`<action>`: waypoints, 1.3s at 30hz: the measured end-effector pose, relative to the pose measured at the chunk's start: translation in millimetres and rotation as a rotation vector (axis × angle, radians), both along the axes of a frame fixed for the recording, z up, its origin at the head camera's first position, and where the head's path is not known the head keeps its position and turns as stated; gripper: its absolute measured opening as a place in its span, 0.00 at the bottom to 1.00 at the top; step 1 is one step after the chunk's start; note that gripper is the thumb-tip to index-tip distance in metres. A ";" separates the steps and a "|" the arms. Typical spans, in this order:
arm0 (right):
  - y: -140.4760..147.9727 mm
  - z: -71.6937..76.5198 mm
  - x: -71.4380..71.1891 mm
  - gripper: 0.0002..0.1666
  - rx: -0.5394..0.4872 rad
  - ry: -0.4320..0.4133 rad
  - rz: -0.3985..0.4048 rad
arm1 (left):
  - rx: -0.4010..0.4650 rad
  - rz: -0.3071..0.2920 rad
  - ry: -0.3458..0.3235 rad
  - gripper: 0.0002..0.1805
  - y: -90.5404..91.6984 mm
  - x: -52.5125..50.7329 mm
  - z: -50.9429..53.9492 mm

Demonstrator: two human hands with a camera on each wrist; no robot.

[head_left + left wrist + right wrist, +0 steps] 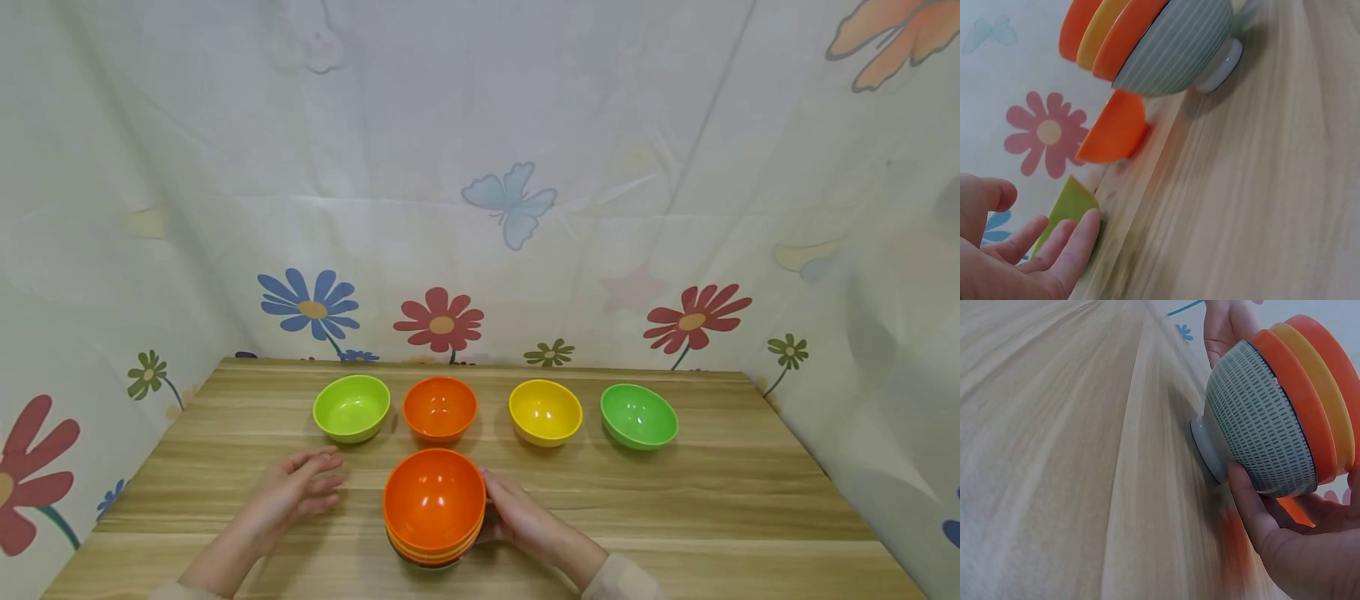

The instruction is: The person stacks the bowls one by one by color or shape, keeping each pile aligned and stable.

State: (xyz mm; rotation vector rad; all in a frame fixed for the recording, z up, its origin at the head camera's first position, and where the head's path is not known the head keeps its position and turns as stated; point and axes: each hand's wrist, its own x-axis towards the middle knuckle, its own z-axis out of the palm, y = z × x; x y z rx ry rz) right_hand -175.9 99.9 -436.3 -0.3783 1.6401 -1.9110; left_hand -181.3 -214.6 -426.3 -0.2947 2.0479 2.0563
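Observation:
A stack of bowls (435, 504) stands at the front middle of the table. Orange and yellow bowls are nested inside a patterned ceramic bowl (1254, 419), which forms the bottom and has a white foot. My right hand (521, 518) holds the stack from its right side, fingers low by the foot and thumb up near the rims. Left of the stack, my left hand (292, 493) is held apart from it with relaxed fingers and nothing in it. The lime-green bowl (352, 408) is the nearest single bowl to that hand.
Along the back of the wooden table (720, 492) stand an orange bowl (440, 408), a yellow bowl (545, 412) and a green bowl (639, 417), in line with the lime-green one. A flower-printed cloth (570, 292) hangs behind and at both sides.

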 end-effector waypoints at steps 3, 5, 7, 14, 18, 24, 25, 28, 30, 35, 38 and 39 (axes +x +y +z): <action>0.3 0.1 0.3 0.33 -0.007 0.001 0.000 | -0.033 0.031 0.007 0.29 -8.0 -5.6 2.1; 0.3 0.1 0.4 0.32 -0.010 0.002 -0.001 | -0.053 0.066 0.018 0.29 -13.2 -9.3 3.2; 0.2 -0.2 0.4 0.32 -0.012 0.000 -0.003 | -0.071 0.093 0.021 0.30 -18.5 -13.2 3.6; -0.5 -1.6 -1.1 0.32 -0.012 0.002 -0.001 | -0.144 0.123 0.044 0.32 -32.3 -29.0 2.1; -0.3 -1.6 -1.7 0.32 -0.007 -0.002 0.005 | -0.215 0.140 0.040 0.33 -36.1 -38.4 2.7; 0.5 -0.9 -0.3 0.33 0.002 -0.004 -0.007 | -0.291 0.172 0.044 0.33 -35.0 -50.8 7.7; 0.4 -0.8 0.0 0.33 0.002 -0.004 -0.010 | -0.305 0.175 0.039 0.33 -34.4 -52.6 8.8; 0.1 -0.2 0.8 0.32 0.001 0.002 -0.015 | -0.361 0.159 0.020 0.33 -31.5 -56.6 13.5; 0.0 0.2 1.0 0.32 0.002 0.005 -0.015 | -0.389 0.155 0.004 0.33 -29.8 -59.5 15.3; 0.1 0.4 0.7 0.32 0.002 0.000 -0.016 | -0.459 0.144 -0.024 0.32 -25.8 -66.6 18.2; 0.4 0.2 0.4 0.32 -0.003 -0.004 -0.016 | -0.506 0.144 -0.022 0.31 -23.9 -70.1 20.7; 0.4 0.1 0.3 0.32 -0.005 -0.005 -0.017 | -0.516 0.149 -0.025 0.31 -23.3 -71.3 21.5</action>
